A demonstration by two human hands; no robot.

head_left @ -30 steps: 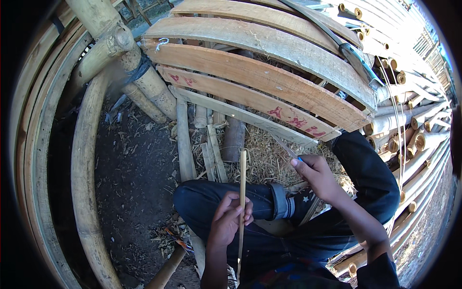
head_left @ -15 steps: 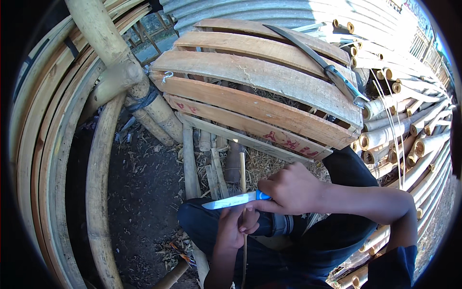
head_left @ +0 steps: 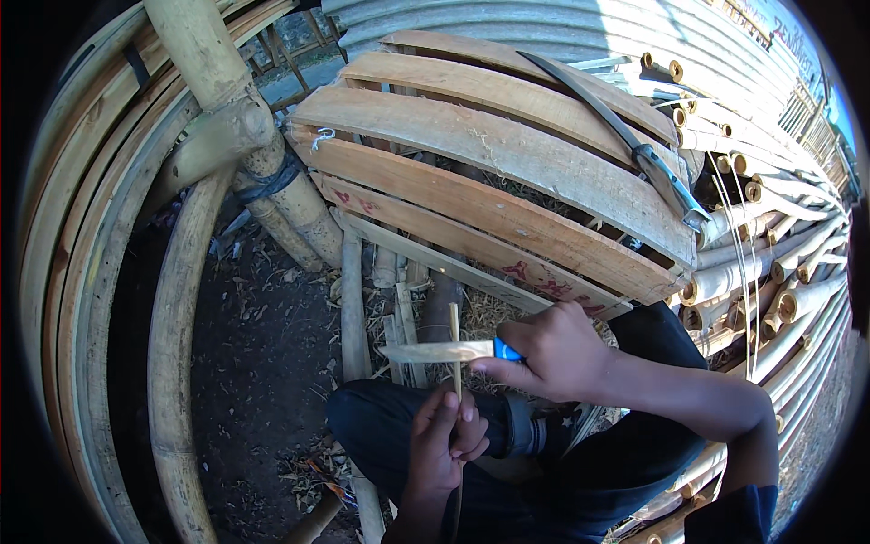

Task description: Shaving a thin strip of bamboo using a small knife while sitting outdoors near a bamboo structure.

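Note:
My left hand [head_left: 444, 437] is closed around a thin bamboo strip [head_left: 456, 331], which stands roughly upright above my lap and runs down past my wrist. In my right hand [head_left: 557, 354] is a knife [head_left: 435, 353] with a blue handle, its blade pointing left. The blade crosses the strip a little below its top end, above my left fingers. Whether its edge bites into the strip, I cannot make out. My folded legs in dark trousers [head_left: 598, 476] lie beneath both hands.
A slatted wooden crate [head_left: 507, 204] stands ahead, a long machete [head_left: 589, 104] lying across its top. Stacked bamboo poles [head_left: 788, 263] fill the right side. Upright bamboo posts [head_left: 195, 54] and leaning planks [head_left: 86, 263] are at left. A corrugated sheet [head_left: 489, 23] stands behind.
My right hand has drawn the knife slightly up and to the right, away from my left fingers. The blade has turned and looks duller. The view has shifted slightly.

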